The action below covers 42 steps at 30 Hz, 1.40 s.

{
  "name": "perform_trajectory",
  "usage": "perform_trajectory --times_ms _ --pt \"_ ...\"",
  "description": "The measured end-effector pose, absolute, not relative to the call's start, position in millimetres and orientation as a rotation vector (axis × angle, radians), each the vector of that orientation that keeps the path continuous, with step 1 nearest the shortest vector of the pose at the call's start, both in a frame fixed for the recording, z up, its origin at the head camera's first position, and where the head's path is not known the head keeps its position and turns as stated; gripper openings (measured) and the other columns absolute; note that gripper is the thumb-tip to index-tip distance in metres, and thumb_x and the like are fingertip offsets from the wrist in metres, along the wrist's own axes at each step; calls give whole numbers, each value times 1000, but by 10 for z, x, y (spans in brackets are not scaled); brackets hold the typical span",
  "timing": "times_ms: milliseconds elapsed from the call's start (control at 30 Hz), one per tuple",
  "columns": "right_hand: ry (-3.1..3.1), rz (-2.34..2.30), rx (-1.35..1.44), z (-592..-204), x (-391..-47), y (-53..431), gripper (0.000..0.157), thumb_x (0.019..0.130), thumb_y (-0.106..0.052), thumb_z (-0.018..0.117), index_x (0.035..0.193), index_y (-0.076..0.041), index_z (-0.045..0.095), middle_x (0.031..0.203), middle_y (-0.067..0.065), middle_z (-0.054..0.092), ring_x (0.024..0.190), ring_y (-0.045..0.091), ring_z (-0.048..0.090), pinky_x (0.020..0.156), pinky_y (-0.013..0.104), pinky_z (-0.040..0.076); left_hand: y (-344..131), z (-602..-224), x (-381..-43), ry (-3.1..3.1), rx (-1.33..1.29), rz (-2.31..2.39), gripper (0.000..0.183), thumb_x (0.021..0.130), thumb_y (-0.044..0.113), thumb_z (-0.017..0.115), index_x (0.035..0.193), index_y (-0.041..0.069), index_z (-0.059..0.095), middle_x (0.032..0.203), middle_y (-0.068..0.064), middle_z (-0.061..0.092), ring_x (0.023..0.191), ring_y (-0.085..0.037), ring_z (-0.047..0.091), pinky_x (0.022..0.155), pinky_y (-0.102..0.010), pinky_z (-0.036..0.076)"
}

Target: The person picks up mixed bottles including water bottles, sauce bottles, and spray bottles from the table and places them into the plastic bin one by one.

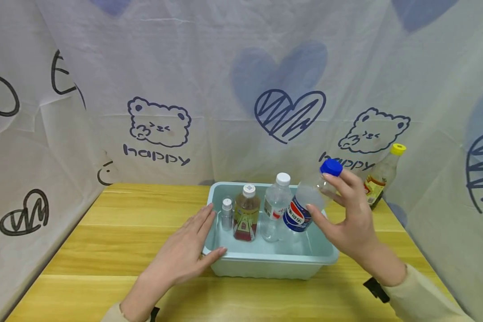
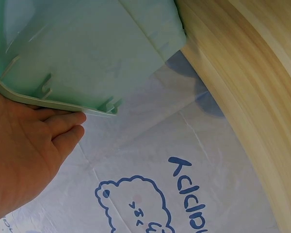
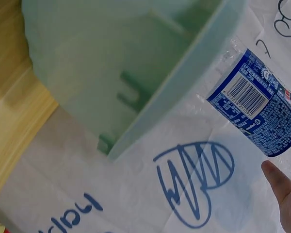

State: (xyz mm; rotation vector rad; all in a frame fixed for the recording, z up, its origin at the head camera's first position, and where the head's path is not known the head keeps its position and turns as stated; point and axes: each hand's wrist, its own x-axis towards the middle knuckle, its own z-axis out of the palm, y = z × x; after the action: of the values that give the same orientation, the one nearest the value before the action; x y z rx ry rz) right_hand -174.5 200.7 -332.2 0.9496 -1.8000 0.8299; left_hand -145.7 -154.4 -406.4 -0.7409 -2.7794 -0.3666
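With the right hand (image 1: 352, 219) I am pinching a clear plastic bottle with a blue label and blue cap (image 1: 297, 214), which is leaning over the pale green rectangular plastic bin (image 1: 265, 269); the left hand (image 1: 187, 250) is resting straight-fingered, thumb spread, at its left side. I am judging this a placing or lifting step, direction undetermined, the next move probably requiring clearance from the clear plastic white-capped bottle (image 1: 273, 211).

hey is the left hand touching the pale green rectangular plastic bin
Touching. The left wrist view shows the left hand with its fingers against the rim of the bin.
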Motion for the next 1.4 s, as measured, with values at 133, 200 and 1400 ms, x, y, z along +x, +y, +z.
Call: perform_trajectory --times_ms 133,200,1400 --pt "-1808 883 995 -3375 -1755 1914 65 99 -41 71 133 12 54 134 36 49 131 21 54 99 19 54 -1548 -4065 -1459 -2779 -743 -361 93 102 69 45 162 0 29 172 -15 19 158 -31 22 126 -48 29" --pt "-1819 907 1009 -3399 -1757 1873 65 99 -40 71 134 12 54 135 36 49 131 21 54 99 21 54 -1549 -4065 -1457 -2780 -745 -360 93 102 69 45 162 0 29 172 -15 19 158 -31 22 126 -48 29" --pt "-1908 873 1187 -3709 -1848 995 52 99 -36 71 137 -3 55 141 23 51 123 34 60 92 37 63 -1568 -4047 -1472 -2745 -782 -378 92 102 66 46 161 -3 31 171 -18 22 157 -33 23 126 -49 30"
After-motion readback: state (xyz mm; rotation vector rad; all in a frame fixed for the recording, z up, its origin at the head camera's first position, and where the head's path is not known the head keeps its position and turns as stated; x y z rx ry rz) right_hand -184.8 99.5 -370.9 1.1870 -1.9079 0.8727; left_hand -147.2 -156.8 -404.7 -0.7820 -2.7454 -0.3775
